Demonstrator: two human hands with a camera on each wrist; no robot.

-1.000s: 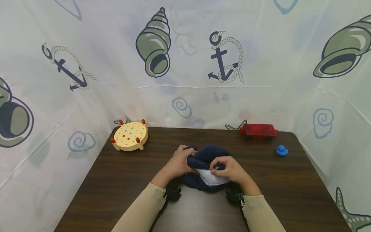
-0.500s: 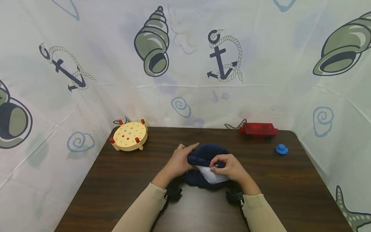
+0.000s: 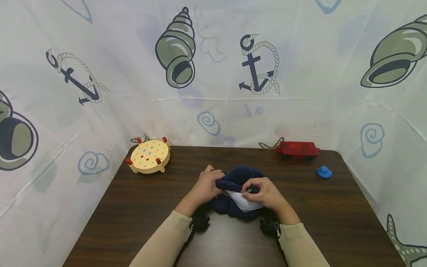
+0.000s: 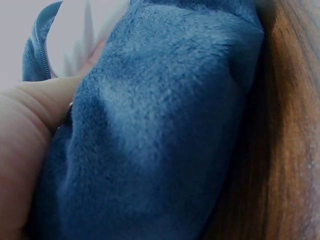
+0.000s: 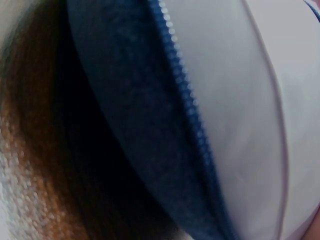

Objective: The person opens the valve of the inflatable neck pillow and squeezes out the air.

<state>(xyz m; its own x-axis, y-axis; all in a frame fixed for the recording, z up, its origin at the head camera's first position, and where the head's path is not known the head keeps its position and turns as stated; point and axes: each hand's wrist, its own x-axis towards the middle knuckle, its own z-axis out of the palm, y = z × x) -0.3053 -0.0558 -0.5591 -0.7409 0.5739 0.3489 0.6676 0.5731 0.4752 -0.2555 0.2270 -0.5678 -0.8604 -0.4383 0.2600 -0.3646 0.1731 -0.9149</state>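
A navy plush pillow cover (image 3: 245, 173) lies mid-table, its zipped side open over a white inner cushion (image 3: 246, 204). My left hand (image 3: 204, 187) grips the cover's left end. In the left wrist view the thumb (image 4: 50, 97) presses the plush fabric (image 4: 155, 115) by the opening. With thumb and index finger my right hand (image 3: 265, 193) pinches the zipper pull at the edge of the opening; a small silver glint shows at the fingertips. Zipper teeth (image 5: 182, 80) run along the white lining in the right wrist view, where the pinching fingers are hidden.
At the back left of the dark wooden table (image 3: 133, 215) stands a round yellow toy (image 3: 151, 155) with red pegs. A red toy wagon (image 3: 298, 149) is at the back right, with a small blue rubber duck (image 3: 324, 172) in front of it. A printed curtain hangs behind.
My left fingers lifted off the fabric, the index finger stretched out, and now they are bent onto the cover again. The right hand keeps its pinch in nearly the same place.
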